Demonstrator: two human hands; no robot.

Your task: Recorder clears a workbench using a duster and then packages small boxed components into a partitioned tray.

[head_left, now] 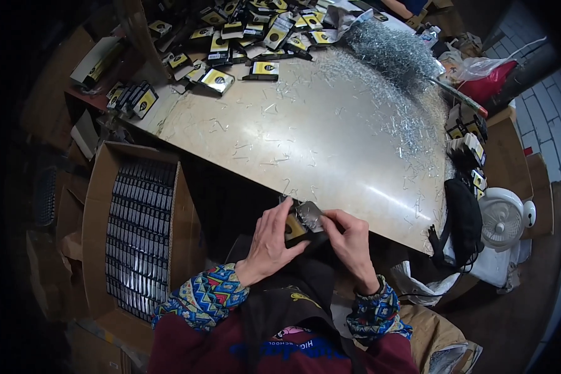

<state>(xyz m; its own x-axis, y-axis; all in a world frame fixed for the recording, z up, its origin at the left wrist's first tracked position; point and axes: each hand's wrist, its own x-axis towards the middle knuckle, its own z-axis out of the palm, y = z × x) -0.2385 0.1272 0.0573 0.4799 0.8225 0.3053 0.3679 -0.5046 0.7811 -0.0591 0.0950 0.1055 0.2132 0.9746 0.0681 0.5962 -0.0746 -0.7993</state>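
Just off the table's near edge, a small black-and-yellow box [295, 228] is in my hands. My left hand [268, 242] grips it from the left, fingers over the top edge and thumb underneath. A grey flap [309, 214] with shiny specks stands at the box's right end. My right hand [350, 240] pinches the edge of this flap between thumb and forefinger. What lies inside the box is too small to make out. Thin bent metal wires [290, 188] lie on the table just beyond my hands.
A pale table [230, 137] carries a heap of black-and-yellow boxes [255, 31] at the far left and a pile of silvery wire pieces [386, 53] at the far right. A carton [176, 230] of packed boxes stands left; a white fan [503, 218] stands right.
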